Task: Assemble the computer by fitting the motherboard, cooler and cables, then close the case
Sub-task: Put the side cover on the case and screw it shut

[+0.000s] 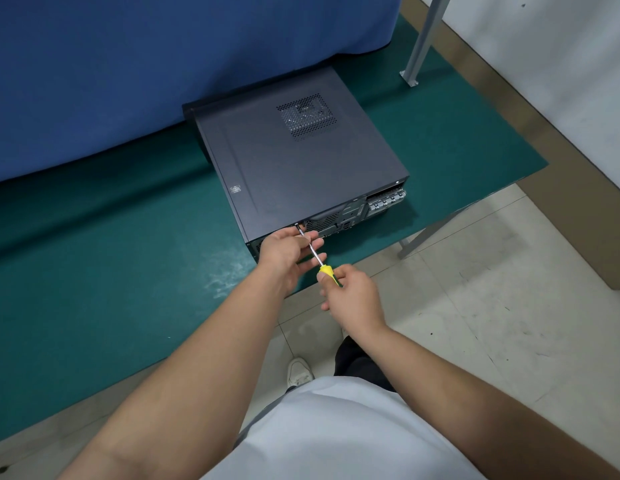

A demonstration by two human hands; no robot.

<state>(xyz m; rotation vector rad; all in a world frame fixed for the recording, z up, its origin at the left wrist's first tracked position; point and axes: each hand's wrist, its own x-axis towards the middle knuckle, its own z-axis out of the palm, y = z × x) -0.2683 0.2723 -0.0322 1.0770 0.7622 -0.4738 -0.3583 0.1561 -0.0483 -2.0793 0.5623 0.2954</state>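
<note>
- A dark grey metal computer case (294,168) lies flat on the green-matted surface (93,254), its side panel on and facing up; it sits at about 12 o'clock from the person's hands.
- A perforated vent patch (306,116) shows on the panel towards its far end.
- The case's rear face (339,221), with its ports and slot covers, points towards 5 o'clock, near the surface's edge.
- The right hand (351,294) is curled round the yellow handle of a screwdriver (319,256).
- The screwdriver's steel shaft runs up towards 11 o'clock, its tip meeting the upper rear edge of the case.
- The left hand (287,252) pinches that shaft near the tip with curled fingers, just in front of the rear face.
- A blue cloth (145,64) hangs behind the case at 11 o'clock.
- A grey metal post (424,36) stands at 1 o'clock.
</note>
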